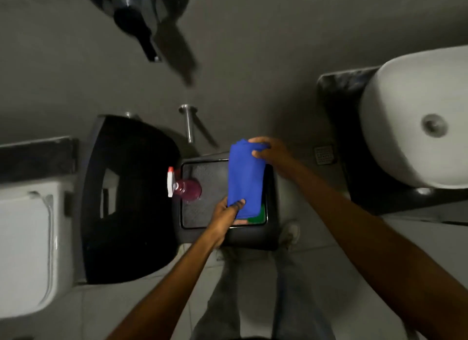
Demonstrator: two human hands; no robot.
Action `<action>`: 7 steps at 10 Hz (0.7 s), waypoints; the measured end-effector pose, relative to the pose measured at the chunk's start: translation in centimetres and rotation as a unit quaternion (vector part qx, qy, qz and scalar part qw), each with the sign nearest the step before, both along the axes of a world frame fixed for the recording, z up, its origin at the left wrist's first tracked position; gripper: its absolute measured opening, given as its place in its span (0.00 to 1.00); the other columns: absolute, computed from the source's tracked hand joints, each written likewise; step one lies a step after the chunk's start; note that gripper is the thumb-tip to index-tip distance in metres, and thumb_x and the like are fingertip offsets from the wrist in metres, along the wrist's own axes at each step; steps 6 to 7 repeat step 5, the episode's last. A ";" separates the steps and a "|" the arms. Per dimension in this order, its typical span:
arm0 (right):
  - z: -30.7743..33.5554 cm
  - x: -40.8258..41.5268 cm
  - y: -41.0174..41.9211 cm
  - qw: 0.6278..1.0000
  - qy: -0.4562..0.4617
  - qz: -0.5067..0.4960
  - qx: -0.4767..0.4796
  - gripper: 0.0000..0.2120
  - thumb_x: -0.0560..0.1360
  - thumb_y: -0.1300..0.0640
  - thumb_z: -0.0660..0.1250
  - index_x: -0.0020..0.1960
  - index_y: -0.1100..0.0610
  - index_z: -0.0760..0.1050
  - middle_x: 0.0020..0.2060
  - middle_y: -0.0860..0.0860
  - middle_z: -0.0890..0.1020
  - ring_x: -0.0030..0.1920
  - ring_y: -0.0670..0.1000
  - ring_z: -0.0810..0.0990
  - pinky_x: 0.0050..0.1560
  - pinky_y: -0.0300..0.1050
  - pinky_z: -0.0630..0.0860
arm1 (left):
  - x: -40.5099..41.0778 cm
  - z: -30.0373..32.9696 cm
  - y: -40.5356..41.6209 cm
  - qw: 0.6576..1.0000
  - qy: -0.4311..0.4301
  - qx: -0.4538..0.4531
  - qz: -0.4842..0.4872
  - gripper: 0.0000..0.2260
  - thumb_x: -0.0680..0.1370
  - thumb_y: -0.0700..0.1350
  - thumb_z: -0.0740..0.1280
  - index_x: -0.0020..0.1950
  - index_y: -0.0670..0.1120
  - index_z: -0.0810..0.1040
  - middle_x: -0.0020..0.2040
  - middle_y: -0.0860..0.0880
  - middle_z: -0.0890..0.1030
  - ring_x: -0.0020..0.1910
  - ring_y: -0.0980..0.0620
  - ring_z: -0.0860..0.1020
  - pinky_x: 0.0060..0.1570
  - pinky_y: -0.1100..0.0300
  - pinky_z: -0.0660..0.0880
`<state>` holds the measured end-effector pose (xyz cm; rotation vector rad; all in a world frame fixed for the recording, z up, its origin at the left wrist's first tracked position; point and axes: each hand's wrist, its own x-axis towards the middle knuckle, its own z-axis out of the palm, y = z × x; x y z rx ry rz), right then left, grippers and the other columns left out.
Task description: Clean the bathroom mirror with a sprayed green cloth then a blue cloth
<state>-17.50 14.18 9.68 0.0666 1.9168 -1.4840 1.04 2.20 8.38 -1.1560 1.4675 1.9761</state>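
While both hands grip it, the blue cloth point(244, 180) hangs folded at the centre of the frame, over a dark tray point(202, 213) on a black stand. At the cloth's upper end, the right hand point(268, 152) is closed on the top edge; the left hand point(226, 210) pinches the lower left corner, its fingers curled over the fabric. Just below the blue cloth's bottom edge, at the lower right corner of the tray, a bit of the green cloth point(258, 217) peeks out — most of it is covered. A spray bottle point(186, 189) with pink liquid and a white-and-red trigger head stands at the tray's left side, near the left hand but apart from it. A black toilet seat point(126, 200) fills the centre left — a white basin point(415, 117) sits at the right edge.
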 end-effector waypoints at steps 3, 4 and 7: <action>-18.0 3.3 -8.0 0.992 -0.007 0.080 0.099 0.22 0.74 0.76 0.65 0.68 0.69 0.75 0.66 0.65 0.79 0.62 0.53 0.78 0.56 0.40 0.73 | 4.7 -16.2 -2.9 0.990 -0.072 -0.079 0.094 0.06 0.83 0.39 0.68 0.60 0.44 0.78 0.56 0.45 0.82 0.47 0.50 0.82 0.40 0.60 0.82; -19.9 3.5 -9.1 0.986 -0.023 0.114 0.120 0.23 0.76 0.73 0.66 0.71 0.68 0.72 0.69 0.64 0.77 0.68 0.57 0.77 0.65 0.44 0.73 | 4.5 -18.5 -3.7 0.967 -0.110 -0.228 -0.014 0.14 0.82 0.46 0.69 0.62 0.38 0.77 0.58 0.39 0.79 0.58 0.40 0.79 0.59 0.50 0.77; -18.6 4.3 -8.6 0.980 0.033 0.099 0.171 0.22 0.78 0.68 0.66 0.72 0.64 0.73 0.69 0.61 0.78 0.70 0.59 0.77 0.71 0.45 0.70 | 3.4 -16.5 -3.3 0.904 -0.076 -0.393 -0.150 0.26 0.83 0.51 0.65 0.77 0.39 0.69 0.74 0.37 0.73 0.75 0.37 0.71 0.75 0.45 0.67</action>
